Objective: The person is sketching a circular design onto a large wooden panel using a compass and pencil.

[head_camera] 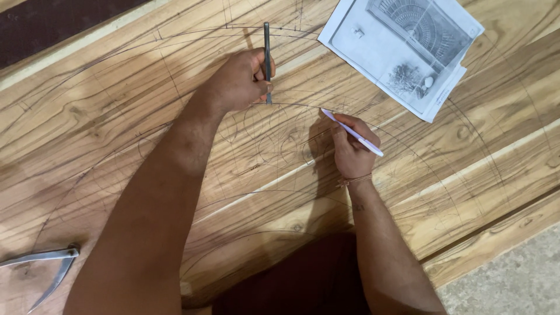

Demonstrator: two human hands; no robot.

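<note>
left hand grips a metal rod upright on the wooden panel; right hand pinches a white pencil against its drawn arc.

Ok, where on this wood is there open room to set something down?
Open wood lies between the left forearm and the metal dividers, and right of the right hand below the printed sheets. It is crowded between the hands, around the metal rod and pencil.

No packages, labels, signs or screens are seen. Only a small stack of white printed paper sheets, bearing grey pictures, is laid askew at the upper right on the wooden boards.
</note>
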